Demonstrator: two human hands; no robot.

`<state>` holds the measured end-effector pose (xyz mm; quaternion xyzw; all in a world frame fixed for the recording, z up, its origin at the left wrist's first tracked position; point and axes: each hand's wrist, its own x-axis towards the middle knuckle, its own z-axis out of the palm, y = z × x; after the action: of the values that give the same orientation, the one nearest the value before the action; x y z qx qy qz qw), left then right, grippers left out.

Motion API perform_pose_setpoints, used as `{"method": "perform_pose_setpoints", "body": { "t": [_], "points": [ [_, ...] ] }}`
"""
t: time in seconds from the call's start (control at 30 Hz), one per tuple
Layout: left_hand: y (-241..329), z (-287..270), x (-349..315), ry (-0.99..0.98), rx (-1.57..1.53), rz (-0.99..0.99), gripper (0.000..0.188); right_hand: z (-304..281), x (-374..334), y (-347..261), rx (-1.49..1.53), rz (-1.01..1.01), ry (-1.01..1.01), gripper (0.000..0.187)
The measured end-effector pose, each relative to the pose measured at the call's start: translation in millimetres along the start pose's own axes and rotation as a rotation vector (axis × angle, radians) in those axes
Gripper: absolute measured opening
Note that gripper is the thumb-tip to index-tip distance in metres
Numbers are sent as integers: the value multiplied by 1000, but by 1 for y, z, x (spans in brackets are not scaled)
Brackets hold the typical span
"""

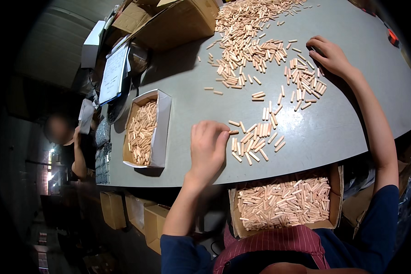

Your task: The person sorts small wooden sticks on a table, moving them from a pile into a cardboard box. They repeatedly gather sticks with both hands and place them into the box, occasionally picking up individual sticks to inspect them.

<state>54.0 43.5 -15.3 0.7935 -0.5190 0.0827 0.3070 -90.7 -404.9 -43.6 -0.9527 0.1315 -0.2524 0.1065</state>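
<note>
My left hand (208, 148) is closed at the near side of the grey table, thumb and fingertips pinching a short wooden dowel (234, 132). Just to its right lies a loose cluster of pale dowels (253, 142), some side by side, others at angles. Farther right, my right hand (329, 55) rests on the tabletop with its fingers apart and slightly bent, beside another group of dowels (303, 77). Nothing shows in its grasp. A large heap of dowels (242, 41) spreads across the far middle of the table.
Left of my left hand stands a white box (164, 130) of dowels. Below the table edge, a cardboard box (337, 201) holds many more. A big carton (178, 27), a clipboard (114, 73) and a person (79, 157) holding paper are at the left. A red-black object (392, 38) lies far right.
</note>
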Motion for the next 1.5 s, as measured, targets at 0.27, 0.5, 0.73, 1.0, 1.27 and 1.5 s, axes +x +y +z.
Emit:
{"method": "perform_pose_setpoints", "body": {
  "t": [0.27,0.5,0.73,1.0,1.27,1.5],
  "points": [
    [-42,-66,14,433,235,-145,13,0,-3,6,16,0,24,34],
    [-62,-94,-7,375,481,-103,30,-3,-5,-3,-20,42,25,34],
    [8,1,-9,-289,19,16,67,-2,-1,-3,-21,45,29,35],
    [46,32,17,-433,152,374,84,-2,-2,-6,-39,61,-4,34],
    [47,26,20,-364,-22,312,66,1,-2,-9,-71,89,-33,32],
    [66,48,61,-123,-65,441,28,-1,-1,-7,-47,74,-33,32]
  ]
}}
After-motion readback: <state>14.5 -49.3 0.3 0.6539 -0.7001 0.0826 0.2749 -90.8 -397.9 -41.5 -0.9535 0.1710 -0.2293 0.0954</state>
